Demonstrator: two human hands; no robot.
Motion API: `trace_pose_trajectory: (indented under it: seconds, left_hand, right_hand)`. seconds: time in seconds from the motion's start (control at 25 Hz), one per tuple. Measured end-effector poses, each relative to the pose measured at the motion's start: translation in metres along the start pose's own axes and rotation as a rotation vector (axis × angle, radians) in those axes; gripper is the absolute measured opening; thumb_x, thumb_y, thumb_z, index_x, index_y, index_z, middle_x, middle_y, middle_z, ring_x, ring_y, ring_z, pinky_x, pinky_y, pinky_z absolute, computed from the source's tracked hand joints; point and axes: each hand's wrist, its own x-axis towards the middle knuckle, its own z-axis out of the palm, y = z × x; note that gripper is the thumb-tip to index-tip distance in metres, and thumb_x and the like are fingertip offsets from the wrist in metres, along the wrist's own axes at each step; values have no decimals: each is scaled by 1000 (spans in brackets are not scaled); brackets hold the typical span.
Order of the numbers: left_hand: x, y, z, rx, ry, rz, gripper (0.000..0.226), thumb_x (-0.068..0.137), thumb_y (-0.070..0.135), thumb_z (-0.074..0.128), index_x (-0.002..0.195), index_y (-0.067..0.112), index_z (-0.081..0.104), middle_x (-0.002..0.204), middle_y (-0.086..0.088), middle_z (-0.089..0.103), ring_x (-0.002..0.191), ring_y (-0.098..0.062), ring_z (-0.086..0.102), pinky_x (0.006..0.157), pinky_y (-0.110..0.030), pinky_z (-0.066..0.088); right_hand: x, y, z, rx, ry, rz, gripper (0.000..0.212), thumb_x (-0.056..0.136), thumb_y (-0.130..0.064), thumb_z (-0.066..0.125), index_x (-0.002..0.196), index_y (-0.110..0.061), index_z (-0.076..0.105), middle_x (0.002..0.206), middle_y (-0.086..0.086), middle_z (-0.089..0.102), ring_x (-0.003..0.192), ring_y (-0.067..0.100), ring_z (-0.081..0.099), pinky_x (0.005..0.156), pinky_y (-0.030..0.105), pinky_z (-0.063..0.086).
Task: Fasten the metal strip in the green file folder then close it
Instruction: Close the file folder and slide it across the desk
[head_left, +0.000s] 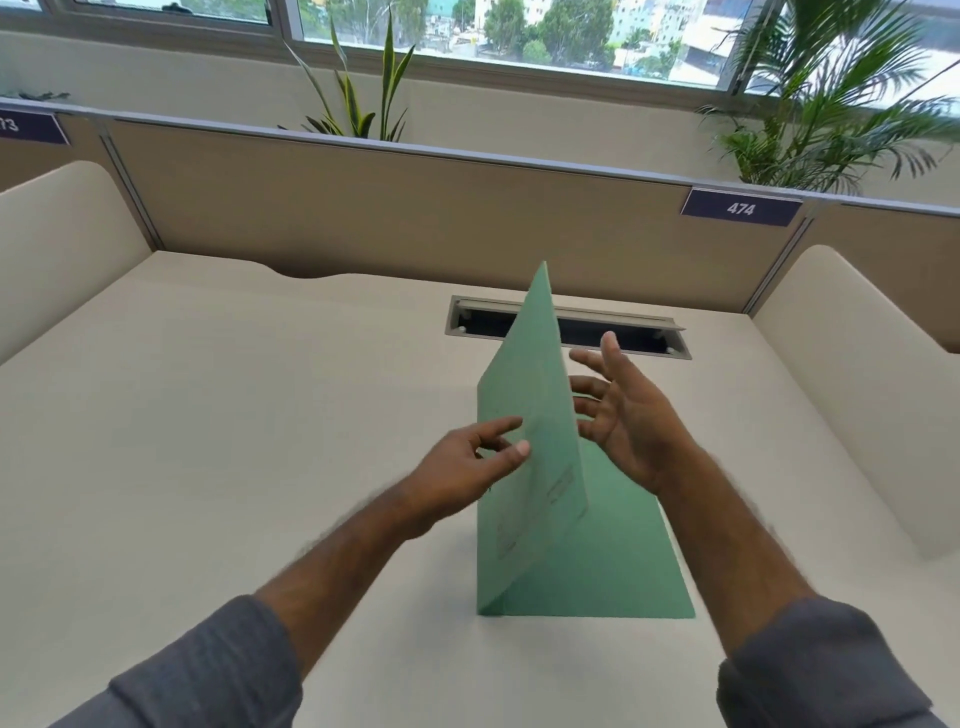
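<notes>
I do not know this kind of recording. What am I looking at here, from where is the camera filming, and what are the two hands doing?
No machine here: a person wears one camera on the head, looking down at their own hands. A green file folder lies on a beige desk, its front cover raised nearly upright. The left hand touches the cover's outer face with its fingertips; the right hand is open just behind it, holding nothing. The metal strip is not visible. Behind are a cable slot, a partition and plants.
</notes>
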Motion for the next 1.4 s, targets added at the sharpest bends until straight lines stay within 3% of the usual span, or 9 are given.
trace_pose_trajectory:
  seconds: [0.12, 0.24, 0.52, 0.72, 0.84, 1.0, 1.16, 1.28, 1.4]
  left_hand:
    - [9, -23, 9, 108, -9, -71, 69, 84, 54, 65, 145, 29, 43, 121, 4, 58, 98, -10, 63, 72, -22, 50]
    - [15, -44, 5, 264, 126, -171, 74, 83, 51, 68, 145, 21, 42, 136, -6, 55, 109, -18, 60, 84, -31, 49]
    - [11, -77, 5, 361, 151, -361, 86, 76, 43, 75, 146, 14, 35, 141, -13, 52, 114, -26, 60, 91, -40, 55]
    - [3, -85, 7, 548, 213, -404, 88, 72, 47, 74, 144, 17, 33, 136, -14, 44, 122, -32, 51, 101, -45, 49]
    - [-1, -87, 4, 500, 231, -391, 86, 74, 43, 74, 145, 17, 34, 135, -14, 49, 121, -32, 54, 101, -45, 49]
    - [-3, -85, -7, 134, 271, -413, 75, 78, 28, 77, 140, 12, 40, 126, -11, 65, 102, -27, 68, 80, -36, 56]
    - [-7, -82, -9, -148, 246, -408, 31, 82, 16, 74, 112, 15, 65, 105, -7, 77, 76, -14, 75, 57, -24, 54]
    - [-15, -84, -6, -257, 196, -291, 47, 83, 7, 71, 120, 34, 60, 92, 1, 80, 79, -18, 77, 57, -25, 59]
    - [-20, -84, -2, -404, 53, -201, 69, 85, -8, 61, 121, 51, 53, 106, 1, 78, 95, -29, 75, 70, -42, 63]
  right_hand:
    - [-8, -8, -24, -176, 39, 18, 44, 90, -23, 65, 132, -17, 55, 119, 23, 67, 99, 37, 70, 81, 51, 59]
    - [-13, 0, -45, -144, 144, 68, 55, 88, 8, 55, 133, -24, 56, 112, 19, 72, 91, 41, 73, 68, 50, 63]
    - [-8, 56, -69, -205, 325, 150, 63, 82, 17, 54, 133, -21, 58, 106, 19, 74, 91, 41, 72, 82, 53, 60]
    - [-7, 108, -77, -416, 395, 249, 62, 78, 16, 59, 131, -17, 59, 98, 17, 74, 78, 30, 73, 70, 35, 60]
    - [-7, 131, -75, -594, 421, 303, 53, 74, 8, 63, 123, -12, 62, 103, 11, 74, 85, 27, 72, 79, 40, 60]
    - [-4, 140, -63, -837, 491, 301, 43, 70, -14, 71, 112, -17, 60, 109, 7, 70, 97, 31, 67, 89, 47, 55]
    - [-1, 142, -60, -982, 521, 340, 56, 71, -33, 75, 121, -15, 57, 118, 14, 55, 111, 36, 56, 94, 46, 52]
    - [0, 145, -62, -966, 528, 349, 65, 72, -37, 76, 130, -17, 55, 123, 14, 48, 116, 36, 52, 98, 49, 49]
    - [1, 145, -62, -936, 530, 349, 74, 72, -43, 77, 136, -16, 51, 128, 13, 47, 121, 36, 50, 101, 51, 45]
